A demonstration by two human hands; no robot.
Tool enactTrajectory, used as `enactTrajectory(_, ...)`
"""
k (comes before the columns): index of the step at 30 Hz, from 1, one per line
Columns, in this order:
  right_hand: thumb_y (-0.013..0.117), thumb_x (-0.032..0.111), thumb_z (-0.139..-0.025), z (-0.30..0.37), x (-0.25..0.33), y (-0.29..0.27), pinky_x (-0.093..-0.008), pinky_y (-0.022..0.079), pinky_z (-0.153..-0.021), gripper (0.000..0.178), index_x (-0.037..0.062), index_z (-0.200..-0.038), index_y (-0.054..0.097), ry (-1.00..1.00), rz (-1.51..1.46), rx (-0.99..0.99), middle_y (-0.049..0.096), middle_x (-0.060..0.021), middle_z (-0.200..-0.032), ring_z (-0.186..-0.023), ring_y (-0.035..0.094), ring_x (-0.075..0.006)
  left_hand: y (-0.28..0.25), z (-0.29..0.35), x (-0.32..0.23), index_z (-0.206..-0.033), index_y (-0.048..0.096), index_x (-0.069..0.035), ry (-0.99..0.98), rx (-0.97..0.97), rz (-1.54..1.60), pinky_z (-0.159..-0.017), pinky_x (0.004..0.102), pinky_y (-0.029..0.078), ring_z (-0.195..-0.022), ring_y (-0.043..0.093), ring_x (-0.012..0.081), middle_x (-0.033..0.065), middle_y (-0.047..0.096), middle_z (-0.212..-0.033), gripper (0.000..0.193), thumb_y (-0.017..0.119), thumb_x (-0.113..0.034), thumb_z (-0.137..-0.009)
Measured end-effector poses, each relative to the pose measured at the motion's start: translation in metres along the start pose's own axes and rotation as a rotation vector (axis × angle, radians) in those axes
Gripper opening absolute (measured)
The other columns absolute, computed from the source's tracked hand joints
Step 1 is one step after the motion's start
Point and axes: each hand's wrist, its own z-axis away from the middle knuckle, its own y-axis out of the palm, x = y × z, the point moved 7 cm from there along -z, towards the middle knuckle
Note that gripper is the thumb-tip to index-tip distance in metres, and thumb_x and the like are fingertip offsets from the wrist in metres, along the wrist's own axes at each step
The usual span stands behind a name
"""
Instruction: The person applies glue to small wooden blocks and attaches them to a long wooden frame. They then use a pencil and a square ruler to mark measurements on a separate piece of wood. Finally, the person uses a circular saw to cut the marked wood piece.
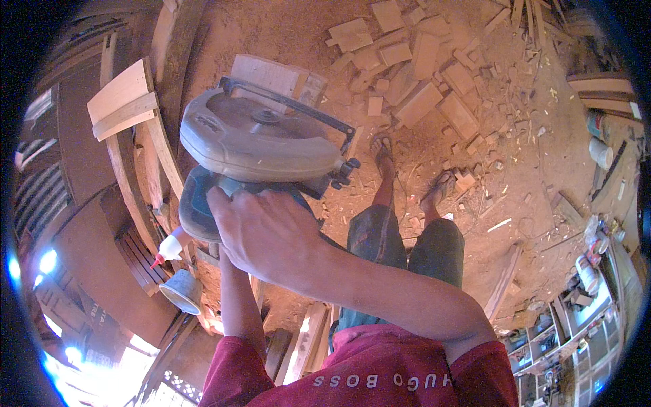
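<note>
A circular saw (264, 146) with a grey blade guard and a dark blue-green body fills the space in front of me. My right hand (268, 230) reaches across my body, its fingers wrapped round the saw's handle. Behind the saw's far side lies a pale wooden piece (264, 74), partly covered by the guard. My left forearm (241, 298) goes up beneath the saw's body. The left hand itself is hidden there, so its fingers and whatever they touch do not show.
Wood offcuts (427, 81) litter the dirt floor ahead, near my sandalled feet (437, 190). To the left stand long boards (125, 102), a white bottle with a red tip (169, 247) and a bucket (182, 292). Shelves (563, 332) with small items stand at lower right.
</note>
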Motion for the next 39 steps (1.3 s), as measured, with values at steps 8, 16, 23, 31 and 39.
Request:
enactTrajectory(8, 0.062, 0.016, -0.087, -0.004, 0.0, 0.003, -0.045, 0.06, -0.062, 0.023, -0.0005, -0.101, 0.053, 0.008, 0.006, 0.009, 0.069, -0.0226, -0.079, -0.072, 0.072, -0.0381, -0.001, -0.001, 0.0, -0.11, 0.053, -0.008, 0.002, 0.0, -0.001, -0.082, 0.0355, 0.049, -0.09, 0.061, 0.0211, 0.0094, 0.065, -0.098, 0.015, 0.055, -0.016, -0.097)
enactTrajectory(16, 0.061, 0.016, -0.088, -0.008, 0.002, 0.002, -0.0443, 0.06, -0.058, 0.021, 0.0007, -0.1, 0.053, -0.013, -0.006, -0.022, 0.069, -0.0211, -0.076, -0.068, 0.072, -0.0371, -0.003, -0.001, -0.001, -0.111, 0.053, -0.007, 0.002, 0.0, -0.004, -0.082, 0.0349, 0.049, -0.091, 0.061, 0.0205, 0.0091, 0.065, -0.099, 0.016, 0.055, -0.016, -0.097)
enactTrajectory(23, 0.063, 0.015, -0.087, -0.011, 0.004, 0.003, -0.0435, 0.059, -0.057, 0.022, 0.0003, -0.101, 0.053, -0.03, 0.014, -0.039, 0.069, -0.0205, -0.075, -0.068, 0.072, -0.0368, -0.006, -0.001, -0.002, -0.111, 0.054, -0.007, 0.003, -0.001, -0.008, -0.081, 0.0343, 0.049, -0.091, 0.061, 0.02, 0.0088, 0.065, -0.099, 0.017, 0.055, -0.016, -0.097)
enactTrajectory(31, 0.067, 0.015, -0.084, -0.015, 0.007, 0.001, -0.0435, 0.06, -0.06, 0.028, -0.001, -0.102, 0.053, -0.034, 0.016, -0.041, 0.069, -0.0208, -0.076, -0.07, 0.072, -0.0366, -0.007, -0.003, -0.002, -0.112, 0.054, -0.007, 0.004, -0.005, -0.009, -0.081, 0.0337, 0.049, -0.091, 0.061, 0.0195, 0.0085, 0.065, -0.1, 0.018, 0.056, -0.016, -0.097)
enactTrajectory(39, 0.065, 0.015, -0.085, -0.023, 0.007, 0.006, -0.0436, 0.06, -0.058, 0.025, -0.0009, -0.101, 0.053, -0.019, 0.012, 0.007, 0.069, -0.0217, -0.076, -0.069, 0.072, -0.0364, -0.007, -0.005, -0.004, -0.113, 0.055, -0.006, 0.007, -0.009, -0.008, -0.081, 0.033, 0.049, -0.091, 0.061, 0.0189, 0.0082, 0.065, -0.1, 0.019, 0.056, -0.017, -0.097)
